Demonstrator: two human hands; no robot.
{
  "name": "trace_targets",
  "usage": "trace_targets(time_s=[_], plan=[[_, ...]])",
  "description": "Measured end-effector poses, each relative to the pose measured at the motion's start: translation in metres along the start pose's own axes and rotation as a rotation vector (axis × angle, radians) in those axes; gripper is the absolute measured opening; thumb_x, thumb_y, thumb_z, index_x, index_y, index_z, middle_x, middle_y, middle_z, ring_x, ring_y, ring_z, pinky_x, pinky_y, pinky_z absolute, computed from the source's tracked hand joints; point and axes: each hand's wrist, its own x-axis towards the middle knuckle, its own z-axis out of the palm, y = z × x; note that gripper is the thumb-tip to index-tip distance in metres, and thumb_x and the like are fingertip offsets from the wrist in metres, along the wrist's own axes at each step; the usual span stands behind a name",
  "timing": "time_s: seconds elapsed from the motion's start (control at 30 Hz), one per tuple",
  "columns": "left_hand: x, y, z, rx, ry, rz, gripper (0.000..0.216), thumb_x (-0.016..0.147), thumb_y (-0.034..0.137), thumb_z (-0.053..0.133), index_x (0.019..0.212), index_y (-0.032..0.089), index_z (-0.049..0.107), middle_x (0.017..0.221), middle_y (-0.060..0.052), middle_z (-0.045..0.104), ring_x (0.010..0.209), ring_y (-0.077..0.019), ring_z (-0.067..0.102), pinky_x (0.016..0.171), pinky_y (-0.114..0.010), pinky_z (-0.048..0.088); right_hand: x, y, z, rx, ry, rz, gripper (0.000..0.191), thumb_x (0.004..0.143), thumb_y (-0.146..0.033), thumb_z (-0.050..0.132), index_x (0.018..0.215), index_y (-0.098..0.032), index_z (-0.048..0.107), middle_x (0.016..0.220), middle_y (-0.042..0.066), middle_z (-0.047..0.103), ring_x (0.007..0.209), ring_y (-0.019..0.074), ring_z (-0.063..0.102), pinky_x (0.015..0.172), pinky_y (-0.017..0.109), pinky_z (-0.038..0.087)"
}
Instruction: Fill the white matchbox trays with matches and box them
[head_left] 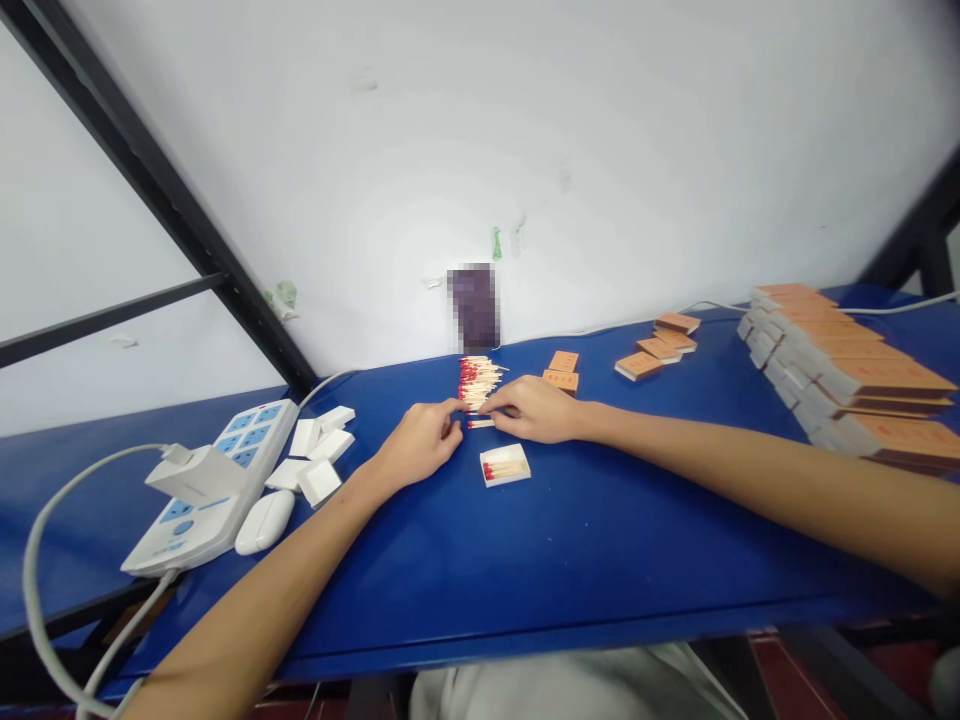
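A pile of red-headed matches (477,378) lies on the blue table, close to the wall. My left hand (421,440) reaches to the head side of its near end, index finger stretched out and thumb apart. From the other side, my right hand (541,410) puts its index fingertip at the stick ends of the nearest matches. Neither hand visibly grips a match, though the fingertips are small to see. A few matches (481,424) lie separate just below the fingertips. Nearer to me, a white matchbox tray (517,477) holds several matches, heads to the left.
Several empty white trays (306,438), a white earbud case (265,522) and a power strip (259,415) with a plugged charger are at left. Orange matchboxes (560,380) lie beyond my right hand, more boxes (639,366) farther right, and a large stack (862,375) at far right.
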Motion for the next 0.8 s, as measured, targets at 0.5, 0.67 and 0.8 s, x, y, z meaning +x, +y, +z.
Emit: trace_targets(time_s=[0.5, 0.67, 0.8], plan=[[-0.0007, -0.0011, 0.0004, -0.004, 0.000, 0.006, 0.038, 0.086, 0.013, 0.046, 0.121, 0.017, 0.063, 0.066, 0.002, 0.061, 0.056, -0.0113, 0.054, 0.060, -0.023, 0.037, -0.0003, 0.0002, 0.0015, -0.025, 0.037, 0.033, 0.036, 0.085, -0.019, 0.051, 0.115, -0.020, 0.072, 0.079, 0.004, 0.072, 0.061, 0.0124, 0.055, 0.063, 0.024, 0.035], [-0.0008, -0.0014, 0.0006, -0.005, -0.001, 0.005, 0.036, 0.087, 0.014, 0.046, 0.118, 0.018, 0.064, 0.066, 0.002, 0.061, 0.056, -0.0113, 0.054, 0.061, -0.023, 0.038, -0.0008, 0.0005, 0.0019, -0.022, 0.033, 0.029, 0.035, 0.085, -0.020, 0.051, 0.113, -0.019, 0.072, 0.083, 0.005, 0.073, 0.064, 0.0132, 0.057, 0.064, 0.024, 0.036], [-0.0008, -0.0003, 0.0002, 0.005, -0.004, 0.005, 0.035, 0.086, 0.013, 0.046, 0.115, 0.017, 0.065, 0.066, 0.002, 0.061, 0.056, -0.0114, 0.054, 0.061, -0.023, 0.038, -0.0009, 0.0013, 0.0021, -0.027, 0.029, 0.038, 0.034, 0.085, -0.020, 0.052, 0.114, -0.020, 0.072, 0.081, 0.005, 0.073, 0.064, 0.0137, 0.057, 0.065, 0.024, 0.036]])
